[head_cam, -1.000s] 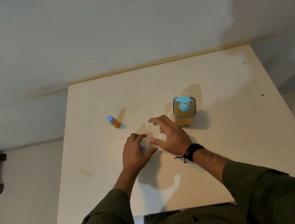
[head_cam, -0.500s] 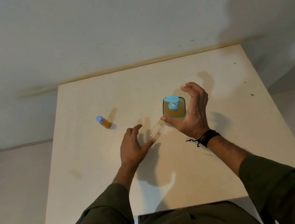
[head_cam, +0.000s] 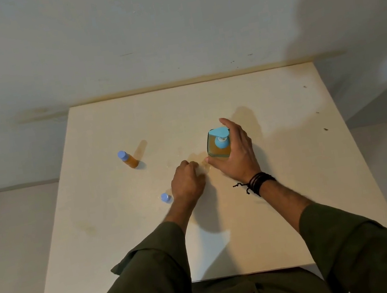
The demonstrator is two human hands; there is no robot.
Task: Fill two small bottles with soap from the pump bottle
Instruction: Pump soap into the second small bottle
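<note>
Your right hand (head_cam: 237,156) is wrapping its grip around the pump bottle (head_cam: 218,145); your left hand (head_cam: 187,182) is pinching the clear small bottle (head_cam: 204,167). No labels are showing.

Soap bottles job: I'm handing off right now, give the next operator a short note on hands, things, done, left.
Left hand: grips the clear small bottle, mostly hidden by the fingers, on the table.
Right hand: wrapped round the pump bottle, just beyond the clear one.
Loose blue cap lies by the left wrist.
Done: the capped small bottle, far left, looks full of amber soap.
Left: pump soap into the clear bottle, which seems empty, then cap it.
</note>
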